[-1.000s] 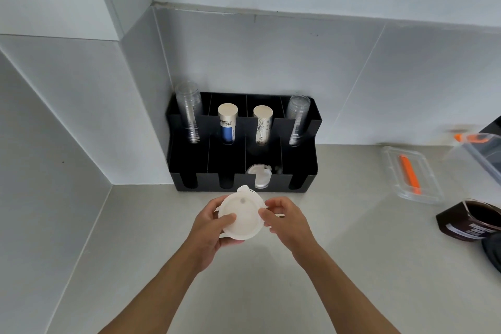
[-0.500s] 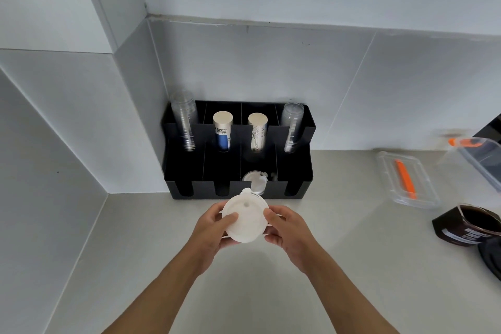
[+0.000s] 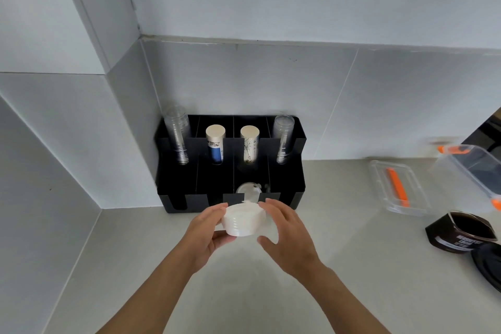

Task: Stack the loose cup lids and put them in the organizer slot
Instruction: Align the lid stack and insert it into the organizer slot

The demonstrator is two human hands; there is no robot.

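A stack of white cup lids is held just above the counter, right in front of the black organizer. My left hand grips the stack's left side and underside. My right hand sits at the stack's right side with fingers spread, its fingertips at the stack's upper edge; contact is unclear. The stack now lies flatter, showing its ribbed side. Other lids stand in the organizer's third front slot from the left.
The organizer's back row holds two stacks of clear cups and two paper cup stacks. To the right lie a clear lid with an orange clip, a clear box, a dark jar and a black lid.
The lid stack has tipped from face-up towards me to lying flatter and moved closer to the organizer front. My right hand's fingers have opened off the stack.
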